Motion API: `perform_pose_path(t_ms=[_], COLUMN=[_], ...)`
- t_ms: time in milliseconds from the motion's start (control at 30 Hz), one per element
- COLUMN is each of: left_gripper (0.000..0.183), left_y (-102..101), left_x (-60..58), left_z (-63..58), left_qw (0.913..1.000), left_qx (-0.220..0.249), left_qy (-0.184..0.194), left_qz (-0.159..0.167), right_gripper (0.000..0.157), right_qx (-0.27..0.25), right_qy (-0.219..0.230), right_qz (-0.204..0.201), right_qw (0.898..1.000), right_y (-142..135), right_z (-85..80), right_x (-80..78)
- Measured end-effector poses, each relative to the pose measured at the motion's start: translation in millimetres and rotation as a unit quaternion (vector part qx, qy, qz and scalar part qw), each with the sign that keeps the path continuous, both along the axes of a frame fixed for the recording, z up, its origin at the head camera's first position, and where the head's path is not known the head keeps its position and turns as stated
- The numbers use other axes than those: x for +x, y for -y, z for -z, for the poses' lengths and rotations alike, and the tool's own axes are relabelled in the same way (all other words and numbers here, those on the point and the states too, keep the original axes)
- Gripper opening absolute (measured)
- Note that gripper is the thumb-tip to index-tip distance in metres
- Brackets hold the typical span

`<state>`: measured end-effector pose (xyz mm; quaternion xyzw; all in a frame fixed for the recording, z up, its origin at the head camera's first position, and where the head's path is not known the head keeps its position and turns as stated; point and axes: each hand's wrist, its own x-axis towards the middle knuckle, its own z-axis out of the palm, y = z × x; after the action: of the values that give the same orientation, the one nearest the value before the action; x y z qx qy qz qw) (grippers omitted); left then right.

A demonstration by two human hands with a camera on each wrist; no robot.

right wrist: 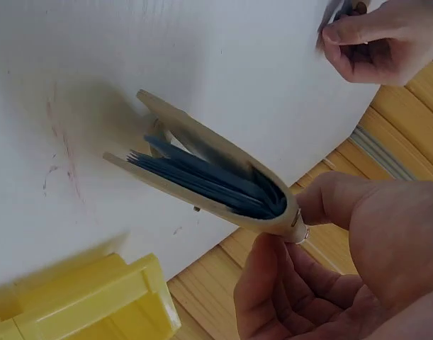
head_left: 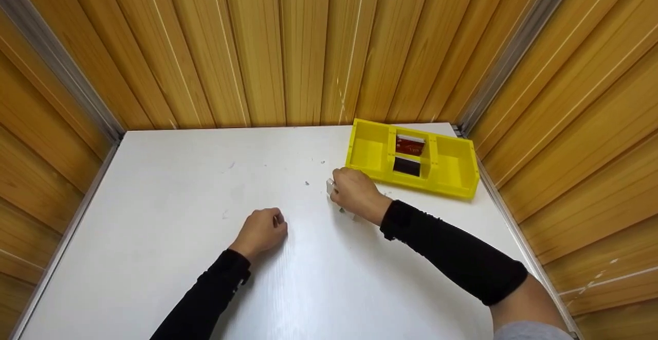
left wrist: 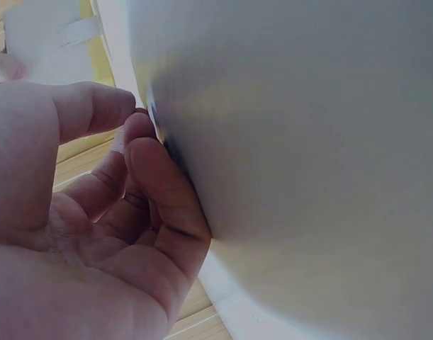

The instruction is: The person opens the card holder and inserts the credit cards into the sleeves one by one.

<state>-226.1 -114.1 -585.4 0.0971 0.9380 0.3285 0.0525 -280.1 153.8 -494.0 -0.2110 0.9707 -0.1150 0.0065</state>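
Observation:
My right hand (head_left: pixel 357 191) pinches the folded spine of a small cream card holder (right wrist: pixel 202 177) between thumb and fingers. Its two covers stand apart, and dark blue sleeves fan out inside. Only a pale edge of the holder (head_left: pixel 330 186) shows in the head view, left of the fingers. My left hand (head_left: pixel 261 229) rests on the white table with its fingers loosely curled. The left wrist view shows its curled fingers (left wrist: pixel 173 191) against the tabletop, the thumb close to the index finger, and no held object can be made out.
A yellow three-compartment bin (head_left: pixel 455 192) stands behind and right of my right hand. Its middle compartment contains a red item (head_left: pixel 409 146) and a dark item (head_left: pixel 406 166). Small grey marks dot the white table (head_left: pixel 180 201). Wood-patterned walls (head_left: pixel 303 47) enclose the back and sides.

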Motion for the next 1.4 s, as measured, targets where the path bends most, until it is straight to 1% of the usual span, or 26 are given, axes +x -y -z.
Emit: perform_pose_path(t_ms=[67,167,333,500,633,733,800,867,933,1000,1133,1233,1400], left_gripper=[0.010,0.010,0.009,0.010,0.010,0.010,0.010,0.010,0.010,0.010,0.009,0.008,0.012], left_y=[0,-1,-1,-1,-2,-3,-3,-2,-2,-2,-2,-3,-4], left_x=[-0.3,-0.9,-1.5,-2.0,-2.8,-3.0,-3.1,-3.0,-3.1,-3.1,-3.3,-2.8,-1.4], left_z=[-0.1,-0.6,-0.7,-2.4,-2.2,-1.7,-2.1,-2.8,-3.1,-3.3,-2.6,-2.3,-2.6], left_qw=[1.0000,1.0000,1.0000,0.9999,0.9997,0.9996,0.9995,0.9996,0.9996,0.9998,1.0000,0.9999,1.0000], left_qx=[0.002,0.003,0.002,0.002,0.000,0.002,0.005,0.007,0.007,0.005,-0.002,-0.005,-0.005], left_qy=[0.000,-0.002,-0.005,-0.011,-0.025,-0.029,-0.032,-0.029,-0.028,-0.020,-0.005,0.004,-0.001], left_qz=[-0.001,-0.003,-0.004,0.000,0.001,0.003,0.003,0.002,0.001,-0.002,-0.006,-0.008,-0.005], right_gripper=[0.016,0.014,0.015,0.018,0.019,0.014,0.013,0.013,0.012,0.012,0.013,0.013,0.011], right_qx=[0.006,0.000,-0.008,0.018,0.028,0.019,0.006,-0.014,-0.030,-0.040,-0.042,-0.044,-0.047], right_qy=[-0.014,-0.022,-0.027,-0.023,-0.012,-0.015,-0.014,-0.005,0.003,0.013,0.021,0.036,0.062], right_qz=[-0.023,-0.048,-0.076,-0.092,-0.088,-0.097,-0.113,-0.132,-0.143,-0.138,-0.106,-0.089,-0.066], right_qw=[1.000,0.999,0.997,0.995,0.996,0.995,0.994,0.991,0.989,0.990,0.993,0.994,0.995], right_y=[5,14,30,47,57,59,58,54,49,43,30,21,8], right_z=[4.9,11.9,23.1,37.3,50.5,55.5,54.8,51.6,48.7,46.2,42.8,40.0,35.9], right_x=[4.2,10.0,19.6,30.6,37.6,38.5,36.4,32.6,27.8,23.0,14.3,9.3,3.3])
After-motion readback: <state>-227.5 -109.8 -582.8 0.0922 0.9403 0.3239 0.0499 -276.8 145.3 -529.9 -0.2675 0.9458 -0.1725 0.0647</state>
